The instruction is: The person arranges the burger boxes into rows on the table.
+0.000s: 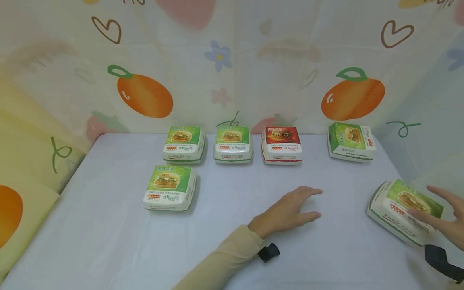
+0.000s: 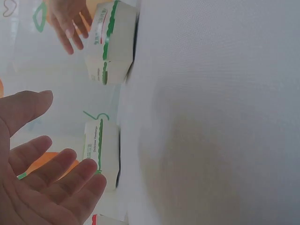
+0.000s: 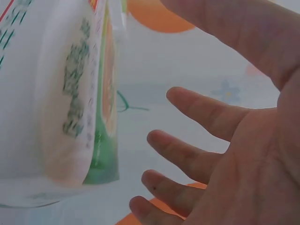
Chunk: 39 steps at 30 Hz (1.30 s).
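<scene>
My right hand (image 1: 449,219) is spread over the near-right green-and-white burger box (image 1: 409,211), which sits turned at an angle. In the right wrist view a gap shows between the fingers (image 3: 197,110) and this burger box (image 3: 70,93). My left hand (image 1: 286,209) hovers above the middle of the table, thumb and fingers apart, holding nothing. The left wrist view shows its relaxed fingers (image 2: 70,173), with another green burger box (image 2: 103,150) beyond them. That one (image 1: 351,141) stands at the back right, slightly turned.
Along the back edge stand two green burger boxes (image 1: 183,145) and a red one (image 1: 282,146). Another green box (image 1: 170,188) lies in front of the leftmost. White cloth covers the table (image 1: 108,225). A fruit-patterned curtain (image 1: 253,80) hangs behind and at both sides.
</scene>
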Motion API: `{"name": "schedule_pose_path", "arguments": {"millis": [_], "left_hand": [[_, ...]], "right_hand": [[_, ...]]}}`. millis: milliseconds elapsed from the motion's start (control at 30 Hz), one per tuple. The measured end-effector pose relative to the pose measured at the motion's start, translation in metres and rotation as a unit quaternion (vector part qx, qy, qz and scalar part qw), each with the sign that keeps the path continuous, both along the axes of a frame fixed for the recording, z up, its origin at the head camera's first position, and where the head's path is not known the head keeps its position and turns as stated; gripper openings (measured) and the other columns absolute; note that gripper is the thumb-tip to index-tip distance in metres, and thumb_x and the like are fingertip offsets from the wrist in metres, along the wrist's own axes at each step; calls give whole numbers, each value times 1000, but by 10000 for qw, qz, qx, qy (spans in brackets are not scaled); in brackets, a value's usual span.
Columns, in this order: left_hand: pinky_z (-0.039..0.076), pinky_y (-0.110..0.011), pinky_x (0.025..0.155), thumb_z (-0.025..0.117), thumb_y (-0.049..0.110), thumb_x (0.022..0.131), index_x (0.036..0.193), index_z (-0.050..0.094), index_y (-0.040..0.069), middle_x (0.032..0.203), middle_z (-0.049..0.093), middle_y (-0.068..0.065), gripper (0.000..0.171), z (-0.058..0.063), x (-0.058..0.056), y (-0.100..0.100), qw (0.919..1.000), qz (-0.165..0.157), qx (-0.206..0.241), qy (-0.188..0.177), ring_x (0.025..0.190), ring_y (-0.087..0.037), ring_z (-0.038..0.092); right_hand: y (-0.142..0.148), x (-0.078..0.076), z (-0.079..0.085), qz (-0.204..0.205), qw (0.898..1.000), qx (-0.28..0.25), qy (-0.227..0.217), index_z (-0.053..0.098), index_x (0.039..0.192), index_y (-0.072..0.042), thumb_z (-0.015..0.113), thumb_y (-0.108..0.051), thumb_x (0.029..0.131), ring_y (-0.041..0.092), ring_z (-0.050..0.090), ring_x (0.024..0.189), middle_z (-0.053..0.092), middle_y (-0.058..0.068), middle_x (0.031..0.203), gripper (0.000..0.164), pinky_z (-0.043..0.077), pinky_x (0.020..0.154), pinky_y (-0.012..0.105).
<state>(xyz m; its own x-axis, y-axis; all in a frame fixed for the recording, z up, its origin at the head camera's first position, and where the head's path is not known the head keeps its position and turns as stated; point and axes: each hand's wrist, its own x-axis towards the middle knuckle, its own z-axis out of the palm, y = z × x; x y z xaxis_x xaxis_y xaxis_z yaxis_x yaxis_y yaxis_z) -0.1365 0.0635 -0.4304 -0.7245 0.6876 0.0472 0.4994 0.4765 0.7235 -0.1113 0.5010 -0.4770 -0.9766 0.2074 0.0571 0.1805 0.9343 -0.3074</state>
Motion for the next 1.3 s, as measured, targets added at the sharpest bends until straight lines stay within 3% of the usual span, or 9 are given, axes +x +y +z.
{"name": "schedule_pose_path", "arguments": {"millis": [100,200,433,533,700,833,1133,1300], "left_hand": [[39,-19,113,62,32,98,149,43,19,151,47,4,56,-1,-1,5,10000,-22,13,-8,139,-6,44],[38,-19,113,61,33,99,150,42,19,151,47,4,56,-1,-3,9,10000,-59,10,25,140,-5,43],[37,-16,112,61,35,99,150,41,21,152,46,6,57,1,-4,21,9999,-131,-76,-15,140,-3,42],[37,-15,112,61,35,98,151,41,22,152,46,7,58,2,-4,27,9998,-161,-138,-40,139,-2,42],[37,-14,112,61,36,99,151,40,23,152,45,8,58,2,-4,34,9996,-196,-211,-53,139,-1,42],[36,-14,112,60,38,99,152,39,24,153,44,10,59,0,-5,38,9995,-184,-238,-56,140,0,40],[34,-15,113,62,39,97,153,37,24,155,41,10,62,-5,-6,45,9996,-103,-225,-116,143,0,37],[33,-15,114,62,39,97,153,36,24,156,40,9,63,-7,-6,48,9996,-111,-226,-157,143,-1,36]], "right_hand": [[14,-3,-13,-94,9999,-74,-77,10,158,-4,69,-52,88,59,6,144,4,33,160,104,28,95,80],[18,-4,-17,-117,9992,-367,-95,8,158,-1,69,-48,90,62,3,142,-1,34,160,103,26,96,80],[2,-1,-6,-236,9972,-667,-225,5,157,2,68,-46,91,69,9,134,-3,40,157,103,30,96,78],[-5,1,-3,-187,9945,-1011,-195,5,156,4,68,-42,92,70,8,135,-2,42,156,101,27,99,79],[-39,5,26,-44,9825,-1649,-869,-5,153,9,59,-42,98,69,3,136,-10,42,155,98,21,101,80],[-64,4,50,54,9757,-1664,-1428,-6,152,11,54,-47,99,69,8,134,-7,45,152,99,22,99,80],[-87,-5,51,682,9764,-1472,-1428,4,152,13,59,-44,98,63,20,130,9,46,151,96,29,99,78],[-108,-6,67,938,9711,-1567,-1537,11,148,19,58,-38,99,64,18,129,11,48,147,89,27,100,78]]}}
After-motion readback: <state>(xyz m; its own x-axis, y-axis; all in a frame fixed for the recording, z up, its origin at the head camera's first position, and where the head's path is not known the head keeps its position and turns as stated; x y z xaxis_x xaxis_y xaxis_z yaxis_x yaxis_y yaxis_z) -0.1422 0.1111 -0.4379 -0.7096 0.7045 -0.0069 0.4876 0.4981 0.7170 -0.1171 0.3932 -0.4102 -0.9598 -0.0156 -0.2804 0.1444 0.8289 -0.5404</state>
